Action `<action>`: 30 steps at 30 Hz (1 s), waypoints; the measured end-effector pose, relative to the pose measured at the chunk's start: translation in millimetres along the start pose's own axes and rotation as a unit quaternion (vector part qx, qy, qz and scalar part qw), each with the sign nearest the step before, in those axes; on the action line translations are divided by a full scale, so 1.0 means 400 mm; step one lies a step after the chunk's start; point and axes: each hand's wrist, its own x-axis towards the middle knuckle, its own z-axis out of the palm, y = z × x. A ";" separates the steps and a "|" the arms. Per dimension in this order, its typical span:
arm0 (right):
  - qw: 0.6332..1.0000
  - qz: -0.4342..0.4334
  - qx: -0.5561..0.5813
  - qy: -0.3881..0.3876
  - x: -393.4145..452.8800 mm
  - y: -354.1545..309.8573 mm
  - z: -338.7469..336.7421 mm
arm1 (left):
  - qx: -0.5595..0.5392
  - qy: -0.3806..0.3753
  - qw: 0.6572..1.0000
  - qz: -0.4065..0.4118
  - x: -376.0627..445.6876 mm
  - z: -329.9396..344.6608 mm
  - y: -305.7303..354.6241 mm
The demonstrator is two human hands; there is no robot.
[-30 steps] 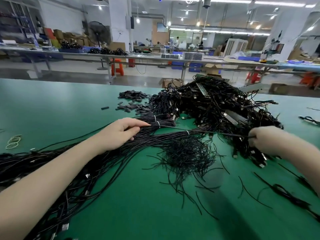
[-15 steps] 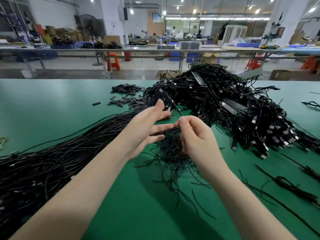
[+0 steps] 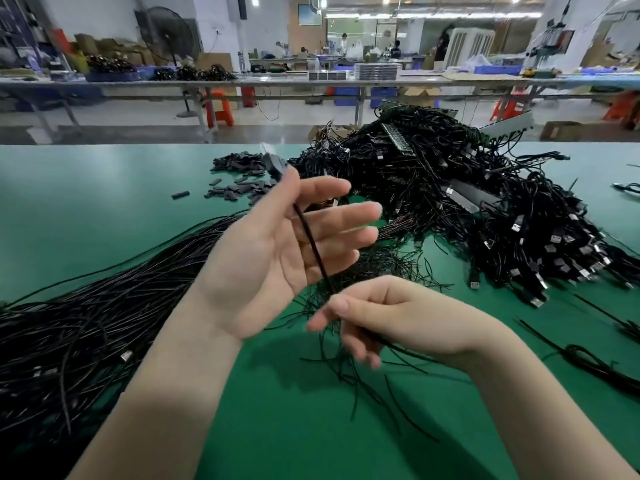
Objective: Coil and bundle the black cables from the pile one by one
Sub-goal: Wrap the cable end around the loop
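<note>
One black cable [image 3: 313, 242] runs across the straight, spread fingers of the left hand [image 3: 273, 258] down into the pinching right hand [image 3: 384, 317], no loop made yet, while beyond the fingertips the big pile [image 3: 467, 209] waits uncoiled.

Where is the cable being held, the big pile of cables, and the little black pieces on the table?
held cable [image 3: 311, 242], head view, on its straight stretch crossing the open palm.
cable pile [image 3: 485, 209], head view, on the tangled middle.
small black pieces [image 3: 239, 164], head view, on the heap's middle.
</note>
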 end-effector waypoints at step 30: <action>0.976 -0.040 0.014 0.215 -0.056 -0.059 -0.044 | 0.394 -0.094 0.880 -0.248 -0.016 0.010 0.032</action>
